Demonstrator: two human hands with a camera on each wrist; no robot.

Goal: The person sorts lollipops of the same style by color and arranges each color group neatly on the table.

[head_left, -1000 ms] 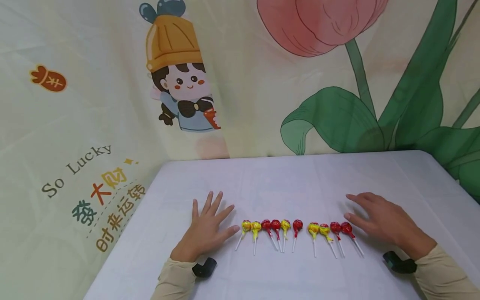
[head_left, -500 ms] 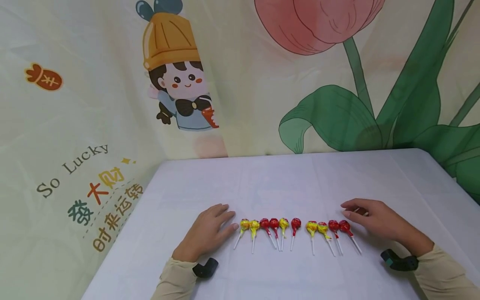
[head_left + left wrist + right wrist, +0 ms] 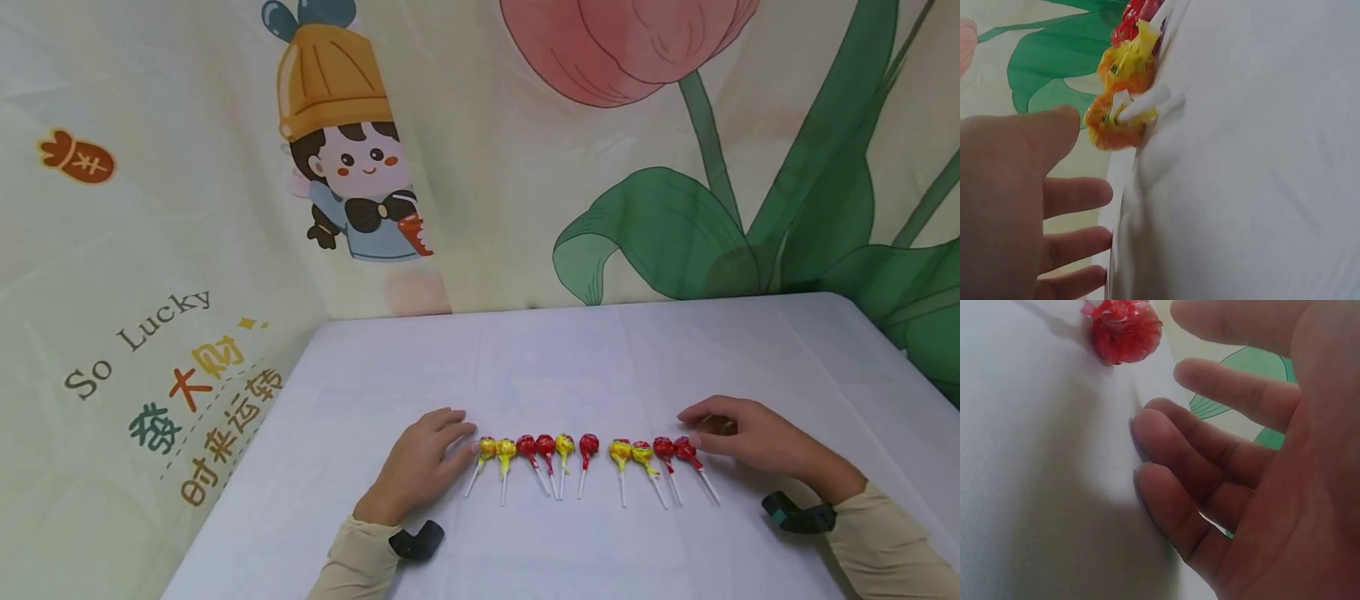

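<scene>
A row of several lollipops in red and yellow wrappers lies across the white table, sticks toward the person. My left hand (image 3: 423, 458) is at the row's left end, its thumb tip right at the leftmost yellow lollipop (image 3: 487, 448). In the left wrist view its fingers are relaxed beside that yellow lollipop (image 3: 1115, 125). At the other end is my right hand (image 3: 757, 433), thumb close to the rightmost red lollipop (image 3: 686, 450). The right wrist view shows loosely bent fingers (image 3: 1166, 494) and the red lollipop (image 3: 1127, 334) just beyond the thumb. Neither hand holds anything.
A small gap parts the single red lollipop (image 3: 588, 444) from the yellow one (image 3: 620, 452) to its right. The white table (image 3: 555, 367) ends at a printed cloth backdrop (image 3: 480, 167). A black wrist camera (image 3: 798, 512) is on each wrist.
The left hand's spread fingers have drawn together and bent beside the leftmost lollipop. The right hand's fingers have curled in, its thumb lowering toward the rightmost red lollipop. The view has shifted slightly.
</scene>
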